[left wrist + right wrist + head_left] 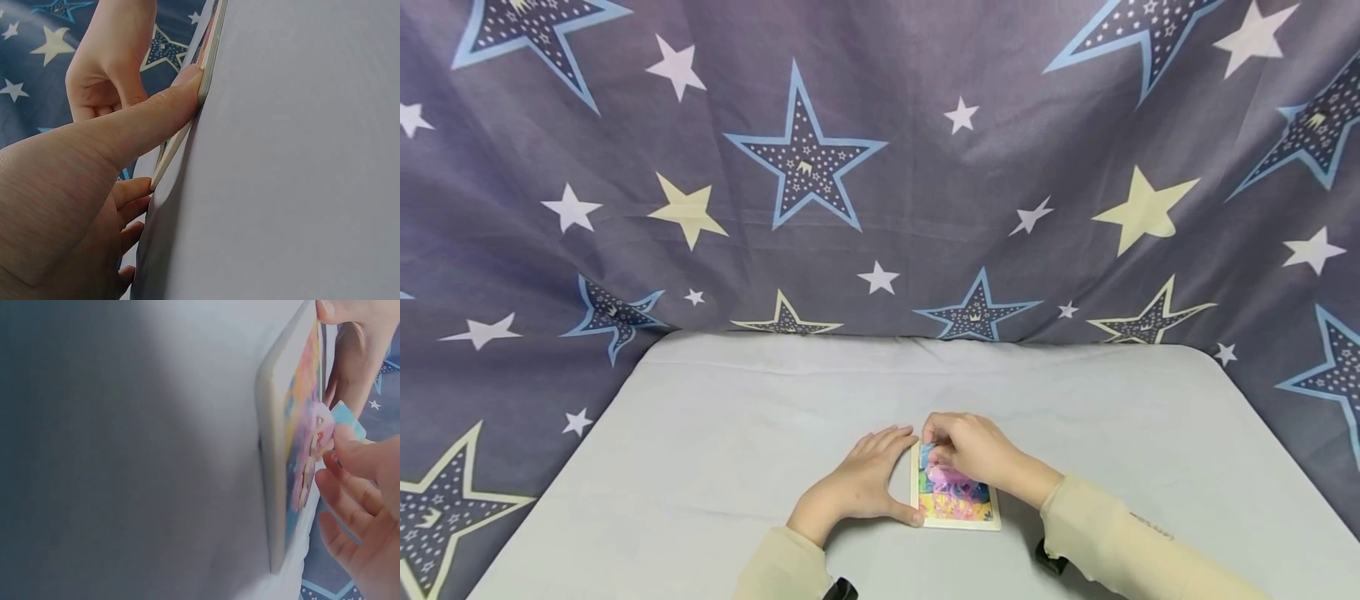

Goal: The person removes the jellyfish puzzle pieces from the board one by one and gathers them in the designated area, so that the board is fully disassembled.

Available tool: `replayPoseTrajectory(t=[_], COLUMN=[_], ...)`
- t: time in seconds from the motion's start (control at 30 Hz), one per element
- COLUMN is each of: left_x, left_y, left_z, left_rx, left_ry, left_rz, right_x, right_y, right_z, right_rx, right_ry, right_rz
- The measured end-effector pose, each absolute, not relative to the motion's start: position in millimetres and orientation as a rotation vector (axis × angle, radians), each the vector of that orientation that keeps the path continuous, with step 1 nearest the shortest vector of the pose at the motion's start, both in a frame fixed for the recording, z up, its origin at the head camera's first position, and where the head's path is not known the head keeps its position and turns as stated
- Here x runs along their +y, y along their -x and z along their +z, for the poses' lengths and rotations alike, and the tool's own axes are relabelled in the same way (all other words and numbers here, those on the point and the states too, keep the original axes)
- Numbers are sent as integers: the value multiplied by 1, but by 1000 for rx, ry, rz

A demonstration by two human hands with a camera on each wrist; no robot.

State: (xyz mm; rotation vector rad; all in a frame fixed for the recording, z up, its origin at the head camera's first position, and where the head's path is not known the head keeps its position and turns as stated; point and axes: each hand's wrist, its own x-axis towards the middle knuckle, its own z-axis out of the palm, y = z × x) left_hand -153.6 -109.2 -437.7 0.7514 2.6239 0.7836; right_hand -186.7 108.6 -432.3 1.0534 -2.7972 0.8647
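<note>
A small jigsaw puzzle in a cream-bordered tray (pixel 962 525), its picture pink, blue and yellow, lies on the pale table. Along its left side spreads my left hand (pixel 865 483). The thumb presses the near left corner and the index finger touches the far left one, as the left wrist view also shows. My right hand (pixel 977 450) is over the tray's far part, hiding some of the picture. In the right wrist view it pinches a light-blue puzzle piece (pixel 349 419) between thumb and fingers, tilted up from the picture. Several pink pieces (pixel 306 472) sit slightly raised on the tray.
The table (pixel 737 417) has a light grey cover. A dark curtain with stars (pixel 910 208) rises behind it and along both sides. Black straps (pixel 1049 558) show at both wrists, below beige sleeves.
</note>
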Motion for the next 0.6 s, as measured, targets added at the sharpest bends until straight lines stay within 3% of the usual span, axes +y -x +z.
replayPoseTrajectory(t=[0.6], left_x=[-109], left_y=[155], left_z=[-441], left_rx=[2641], left_ry=[-741], left_rz=[781], right_x=[154], right_y=[198], right_z=[-422], right_rx=[-2798], right_ry=[-889], right_rz=[968])
